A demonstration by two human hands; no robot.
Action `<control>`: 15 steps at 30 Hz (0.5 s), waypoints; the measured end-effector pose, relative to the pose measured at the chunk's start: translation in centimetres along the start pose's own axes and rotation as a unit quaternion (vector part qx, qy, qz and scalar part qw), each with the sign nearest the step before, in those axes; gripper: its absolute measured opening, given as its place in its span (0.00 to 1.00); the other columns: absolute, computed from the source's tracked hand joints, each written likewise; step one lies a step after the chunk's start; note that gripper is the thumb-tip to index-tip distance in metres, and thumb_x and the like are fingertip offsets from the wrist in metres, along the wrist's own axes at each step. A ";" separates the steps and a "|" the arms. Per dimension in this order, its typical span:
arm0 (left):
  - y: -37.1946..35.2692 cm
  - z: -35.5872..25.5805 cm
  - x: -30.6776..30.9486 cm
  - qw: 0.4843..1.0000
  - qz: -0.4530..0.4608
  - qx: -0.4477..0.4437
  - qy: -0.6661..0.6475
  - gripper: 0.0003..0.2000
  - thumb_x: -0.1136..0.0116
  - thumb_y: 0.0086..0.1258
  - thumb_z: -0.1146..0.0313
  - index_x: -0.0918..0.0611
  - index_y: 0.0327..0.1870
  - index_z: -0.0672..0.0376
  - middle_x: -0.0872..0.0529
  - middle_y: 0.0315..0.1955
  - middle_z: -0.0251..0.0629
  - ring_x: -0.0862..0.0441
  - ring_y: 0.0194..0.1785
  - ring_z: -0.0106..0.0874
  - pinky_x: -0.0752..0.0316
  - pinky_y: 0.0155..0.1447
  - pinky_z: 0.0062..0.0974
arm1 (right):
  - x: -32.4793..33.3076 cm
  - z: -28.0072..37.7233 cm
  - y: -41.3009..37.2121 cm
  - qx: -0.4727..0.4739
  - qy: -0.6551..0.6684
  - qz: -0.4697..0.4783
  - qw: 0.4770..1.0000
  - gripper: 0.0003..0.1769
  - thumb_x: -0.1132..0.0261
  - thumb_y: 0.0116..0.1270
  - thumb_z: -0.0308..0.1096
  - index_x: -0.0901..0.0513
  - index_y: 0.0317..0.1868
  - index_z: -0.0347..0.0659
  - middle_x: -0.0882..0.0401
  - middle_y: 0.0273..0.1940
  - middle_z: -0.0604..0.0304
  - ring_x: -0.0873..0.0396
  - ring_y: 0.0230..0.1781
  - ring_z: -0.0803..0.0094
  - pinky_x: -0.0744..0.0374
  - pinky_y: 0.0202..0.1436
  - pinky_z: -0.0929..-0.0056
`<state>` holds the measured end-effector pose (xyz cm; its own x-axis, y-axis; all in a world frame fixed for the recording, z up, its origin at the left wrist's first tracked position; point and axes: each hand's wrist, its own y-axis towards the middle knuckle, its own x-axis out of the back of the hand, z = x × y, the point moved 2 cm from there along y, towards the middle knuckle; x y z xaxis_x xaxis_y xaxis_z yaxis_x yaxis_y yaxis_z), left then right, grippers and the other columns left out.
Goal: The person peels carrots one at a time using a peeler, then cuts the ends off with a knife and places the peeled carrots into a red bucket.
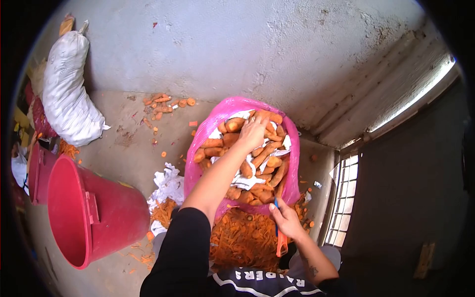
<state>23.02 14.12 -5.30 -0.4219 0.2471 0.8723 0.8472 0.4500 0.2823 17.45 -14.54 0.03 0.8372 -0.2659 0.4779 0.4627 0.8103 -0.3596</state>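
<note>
A pink plastic sack (192, 161) stands in front of me, full of carrots (280, 172) with crumpled white paper or cloth among them. My left hand (253, 132) reaches over the heap to its far side, its fingers bent onto a thick carrot (269, 117). Close to the sack's near right rim, my right hand (287, 218) is closed around a slim blue-handled tool (276, 223); its working end is too small to make out. A bright orange strip (282, 243) hangs just below that hand. Carrot peelings (242, 242) lie heaped between my legs and the sack.
A large red bucket (118, 208) leans on its side at the left, with another red container (40, 171) behind it. A stuffed white sack (69, 89) stands by the wall. Loose carrot pieces (163, 109) lie on the floor. A barred window (345, 198) is at the right.
</note>
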 end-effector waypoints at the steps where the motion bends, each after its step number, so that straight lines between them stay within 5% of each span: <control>1: 1.5 0.3 -1.4 0.998 -0.015 -0.037 0.053 0.24 0.47 0.58 0.75 0.27 0.59 0.58 0.25 0.57 0.50 0.30 0.64 0.47 0.38 0.67 0.48 | 0.4 -0.2 0.0 -0.005 0.000 0.002 1.000 0.21 0.51 0.73 0.54 0.26 0.51 0.47 0.21 0.27 0.50 0.19 0.33 0.51 0.24 0.39 0.60; 2: 3.2 0.9 -2.8 0.995 0.014 -0.044 0.087 0.23 0.48 0.61 0.72 0.28 0.61 0.57 0.28 0.60 0.49 0.35 0.68 0.47 0.46 0.71 0.53 | 0.5 -0.7 0.1 -0.009 0.007 0.004 1.000 0.21 0.51 0.73 0.54 0.26 0.51 0.46 0.22 0.27 0.51 0.19 0.33 0.52 0.24 0.38 0.61; 5: 6.4 0.9 -3.2 0.995 0.082 0.051 0.014 0.23 0.49 0.66 0.68 0.30 0.63 0.57 0.33 0.65 0.50 0.38 0.70 0.49 0.48 0.72 0.53 | 1.0 -1.1 0.4 -0.012 0.040 0.005 0.999 0.20 0.51 0.73 0.52 0.27 0.49 0.44 0.22 0.26 0.52 0.19 0.31 0.56 0.24 0.38 0.63; 6: 7.0 1.1 -3.4 0.991 0.098 0.084 0.030 0.23 0.51 0.69 0.58 0.29 0.63 0.55 0.33 0.65 0.49 0.39 0.70 0.48 0.49 0.72 0.55 | 1.1 -1.5 0.5 -0.012 0.043 0.004 0.999 0.20 0.50 0.73 0.52 0.27 0.49 0.44 0.22 0.26 0.52 0.19 0.31 0.56 0.24 0.37 0.63; 10: 5.8 2.4 -3.8 0.977 0.156 0.101 0.100 0.29 0.49 0.63 0.42 0.25 0.60 0.51 0.31 0.65 0.44 0.36 0.69 0.44 0.48 0.70 0.54 | 1.8 -1.7 0.7 -0.001 0.039 -0.017 0.999 0.19 0.50 0.73 0.52 0.28 0.45 0.43 0.22 0.26 0.51 0.20 0.31 0.54 0.25 0.37 0.62; 15: 5.5 2.1 -3.1 0.968 0.224 0.072 0.082 0.35 0.45 0.56 0.34 0.21 0.56 0.53 0.21 0.56 0.42 0.29 0.65 0.38 0.49 0.70 0.55 | 1.8 -2.2 0.7 -0.014 0.028 -0.019 0.999 0.19 0.50 0.73 0.52 0.28 0.44 0.43 0.22 0.27 0.48 0.20 0.33 0.49 0.25 0.37 0.59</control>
<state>28.36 17.62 -7.27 0.0444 0.3116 0.9492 0.8746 0.4471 -0.1877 19.94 -15.61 -1.11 0.8332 -0.3255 0.4471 0.5019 0.7844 -0.3643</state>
